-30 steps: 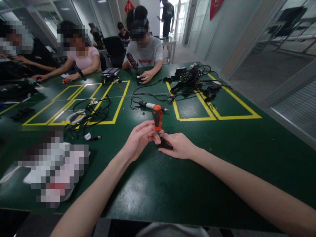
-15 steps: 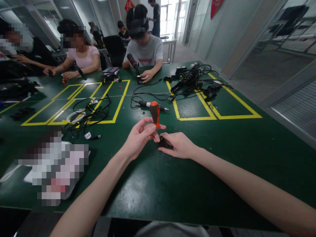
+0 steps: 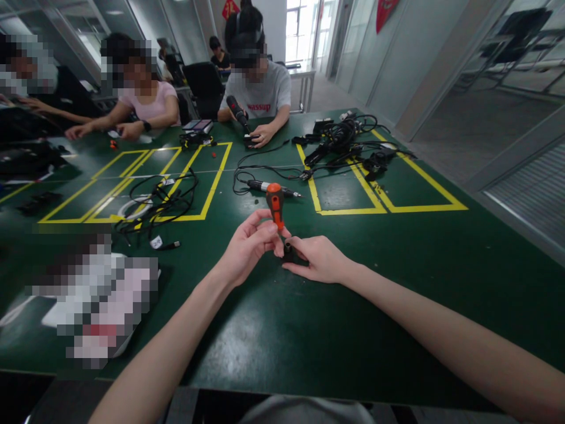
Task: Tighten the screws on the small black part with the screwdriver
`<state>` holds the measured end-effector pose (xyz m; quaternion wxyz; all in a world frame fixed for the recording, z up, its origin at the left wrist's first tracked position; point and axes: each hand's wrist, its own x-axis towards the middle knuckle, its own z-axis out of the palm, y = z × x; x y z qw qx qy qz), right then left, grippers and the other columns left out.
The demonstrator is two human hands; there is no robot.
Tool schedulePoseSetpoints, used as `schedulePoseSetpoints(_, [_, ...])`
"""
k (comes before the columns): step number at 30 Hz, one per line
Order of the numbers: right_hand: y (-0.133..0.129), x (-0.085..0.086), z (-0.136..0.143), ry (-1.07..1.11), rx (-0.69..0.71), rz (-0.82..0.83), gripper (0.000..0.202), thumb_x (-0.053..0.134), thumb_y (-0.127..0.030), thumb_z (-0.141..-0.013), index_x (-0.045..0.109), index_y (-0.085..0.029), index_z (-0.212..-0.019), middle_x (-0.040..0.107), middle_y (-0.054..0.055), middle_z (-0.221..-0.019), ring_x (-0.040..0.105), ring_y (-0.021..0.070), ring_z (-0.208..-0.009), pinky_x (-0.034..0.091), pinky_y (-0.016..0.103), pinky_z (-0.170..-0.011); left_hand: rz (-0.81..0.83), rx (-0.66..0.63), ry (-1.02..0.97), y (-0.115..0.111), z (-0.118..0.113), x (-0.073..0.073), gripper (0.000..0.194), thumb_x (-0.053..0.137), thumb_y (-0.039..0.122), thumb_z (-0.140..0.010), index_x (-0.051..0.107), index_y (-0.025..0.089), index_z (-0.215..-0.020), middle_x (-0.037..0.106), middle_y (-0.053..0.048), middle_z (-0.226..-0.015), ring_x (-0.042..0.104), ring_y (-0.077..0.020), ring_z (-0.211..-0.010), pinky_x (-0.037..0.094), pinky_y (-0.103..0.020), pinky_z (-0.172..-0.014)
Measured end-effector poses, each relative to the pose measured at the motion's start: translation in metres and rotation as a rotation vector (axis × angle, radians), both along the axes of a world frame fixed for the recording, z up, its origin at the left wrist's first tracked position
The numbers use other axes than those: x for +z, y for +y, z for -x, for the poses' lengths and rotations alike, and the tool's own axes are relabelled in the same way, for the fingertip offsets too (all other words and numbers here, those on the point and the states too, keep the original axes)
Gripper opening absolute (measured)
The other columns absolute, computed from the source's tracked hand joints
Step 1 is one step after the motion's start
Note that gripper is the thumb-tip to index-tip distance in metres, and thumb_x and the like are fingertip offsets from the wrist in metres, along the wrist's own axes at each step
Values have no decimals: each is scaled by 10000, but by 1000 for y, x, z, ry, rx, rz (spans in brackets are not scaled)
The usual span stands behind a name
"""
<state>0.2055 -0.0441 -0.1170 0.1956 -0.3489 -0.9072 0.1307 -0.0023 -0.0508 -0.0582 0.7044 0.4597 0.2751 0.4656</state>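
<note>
My left hand (image 3: 251, 244) pinches an orange and dark grey screwdriver (image 3: 275, 203) near the lower end of its handle. The screwdriver stands almost upright, its shaft mostly hidden by my fingers. Just to the right, my right hand (image 3: 320, 259) grips a small black part (image 3: 289, 252) with a round, hollow top, down at the tabletop. The screwdriver's lower end is beside or on this part; I cannot tell whether the tip touches it.
A pen-like electric screwdriver (image 3: 273, 188) with a cord lies beyond my hands. Black cables (image 3: 344, 138) are heaped at the back right, and more cables (image 3: 165, 197) lie at left. Across the green table (image 3: 397, 306), a person (image 3: 258, 88) holds a power driver.
The screwdriver handle has turned about its axis and leans slightly left. Both my hands keep nearly the same place. At back left, a co-worker's hands have shifted.
</note>
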Motion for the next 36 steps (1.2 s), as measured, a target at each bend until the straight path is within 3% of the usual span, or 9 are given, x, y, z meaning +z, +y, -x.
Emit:
schedulePoseSetpoints(6, [0,-2,0,12,8,-13,290,637,-409,-1003,579,-156,-1132,683,24,-742,633,182,-611,369,256,-591,-6,-11,18,0,-1,2,356,836,424,-832,736,123,-993,718,-29,-832,600,-75,-587,478,-226,-592])
schedulePoseSetpoints(11, [0,-3,0,4,5,-24,313,627,-419,-1007,576,-153,-1165,705,36,-762,652,197,-631,374,267,-595,-42,-3,22,-2,-1,-2,377,904,315,-751,644,174,-984,711,20,-791,553,-50,-503,416,-204,-528])
schedulePoseSetpoints(19, [0,0,0,-8,-6,5,301,623,-425,-1002,579,-171,-1157,687,18,-740,634,184,-617,367,260,-593,-8,-37,-10,-1,-1,4,404,722,466,-865,765,101,-1031,699,-42,-811,548,-80,-556,430,-247,-576])
schedulePoseSetpoints(24, [1,-1,0,13,3,-4,319,638,-432,-980,577,-171,-1153,691,26,-760,641,188,-636,367,259,-602,-6,-48,-44,0,0,4,328,680,426,-848,703,121,-964,750,-74,-880,591,-115,-563,466,-272,-594])
schedulePoseSetpoints(30, [1,-2,0,21,4,-10,273,632,-401,-984,573,-175,-1125,656,5,-713,602,175,-588,349,257,-583,-18,20,-14,0,-1,-2,273,772,323,-846,618,173,-1014,755,-26,-874,574,-84,-537,441,-233,-563])
schedulePoseSetpoints(36, [0,-1,0,12,6,-4,277,623,-404,-990,567,-174,-1135,630,-10,-685,585,172,-573,344,253,-576,-59,54,52,2,-2,-7,384,873,347,-789,746,140,-1087,706,-6,-826,499,-34,-551,398,-220,-582])
